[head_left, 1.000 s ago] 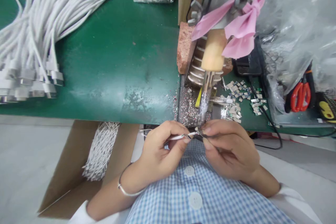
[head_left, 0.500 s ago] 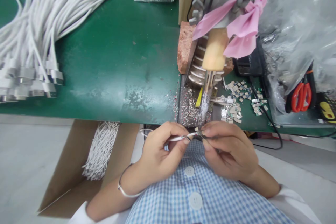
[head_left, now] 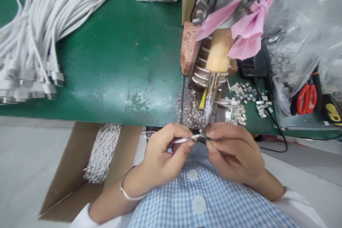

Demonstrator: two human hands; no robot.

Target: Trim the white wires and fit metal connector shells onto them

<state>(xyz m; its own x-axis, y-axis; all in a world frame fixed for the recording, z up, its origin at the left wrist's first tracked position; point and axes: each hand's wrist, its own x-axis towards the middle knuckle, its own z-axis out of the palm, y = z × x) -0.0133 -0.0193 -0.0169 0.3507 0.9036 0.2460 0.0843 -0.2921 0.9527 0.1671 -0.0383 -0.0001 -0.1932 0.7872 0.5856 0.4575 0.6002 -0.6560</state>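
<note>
Between the thumb and fingers of my left hand (head_left: pixel 168 151) is a white cable (head_left: pixel 179 140), its stripped end reaching right. My right hand (head_left: pixel 233 149) pinches a small, thin, dark metallic piece (head_left: pixel 205 136) against that end; the fingertips hide most of it, so its kind is unclear. Directly above the joint hangs a soldering iron (head_left: pixel 219 53) with a wooden handle, tied in place by a pink cloth strip (head_left: pixel 248 32). Its whitish tip (head_left: pixel 207 115) points down and meets, or nearly meets, the cable end.
White USB cables (head_left: pixel 53 17) lie bundled at left on the green table (head_left: pixel 114 53). Below stands a cardboard box (head_left: pixel 72 156) of white cables. Small circuit boards (head_left: pixel 240 94), red-handled pliers (head_left: pixel 307 98) and plastic bags (head_left: pixel 301 17) lie right. A brick (head_left: pixel 189 48) flanks the iron.
My right hand has shifted very slightly at the cable end beneath the iron tip. My left hand keeps its grip, and the rest stays as it was.
</note>
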